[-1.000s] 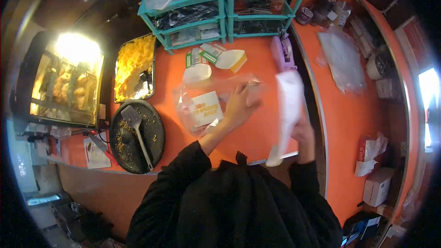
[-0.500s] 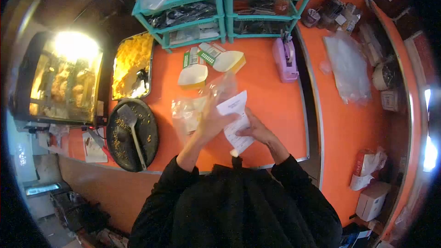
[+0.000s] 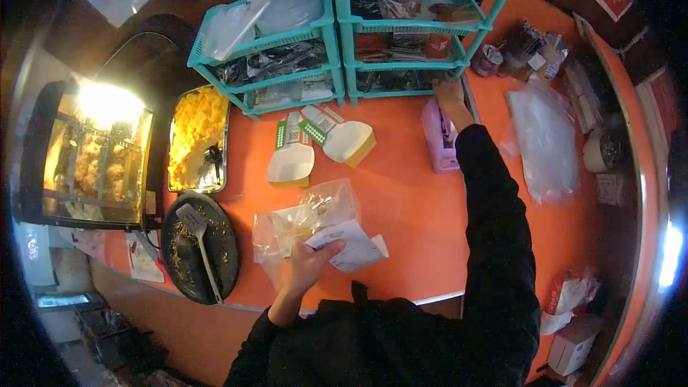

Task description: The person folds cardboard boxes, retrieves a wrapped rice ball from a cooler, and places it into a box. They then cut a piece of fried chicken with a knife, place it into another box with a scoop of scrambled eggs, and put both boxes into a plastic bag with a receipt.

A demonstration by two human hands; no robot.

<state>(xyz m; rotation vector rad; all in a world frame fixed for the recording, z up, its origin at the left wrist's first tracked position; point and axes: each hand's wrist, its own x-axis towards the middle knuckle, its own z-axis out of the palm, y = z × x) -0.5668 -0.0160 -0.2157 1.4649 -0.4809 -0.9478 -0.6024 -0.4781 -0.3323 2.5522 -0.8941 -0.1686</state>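
My left hand (image 3: 307,266) is closed on a white printed receipt (image 3: 345,245), thumb on top of the paper. Right behind it lies a clear plastic bag (image 3: 331,204) with something pale and yellow inside. At the far right of the counter my right hand (image 3: 449,93) is stretched out beside the back end of a purple tape dispenser (image 3: 438,136). Its fingers are bent together by the lowest rack shelf, and what they grip is hidden. Two open paper food boxes (image 3: 292,163) with green printed flaps lie past the bag.
Teal shelf racks (image 3: 337,64) line the back of the orange counter (image 3: 408,222). To the left are a tray of yellow food (image 3: 193,129), a dark round pan (image 3: 193,265) with a spatula (image 3: 201,244), and a lit food warmer (image 3: 93,150). Plastic bags (image 3: 545,140) lie on the right counter.
My right hand has let go of the receipt and reached forward right to the tape dispenser's far end. My left hand keeps the receipt, now lower and slightly left in view.
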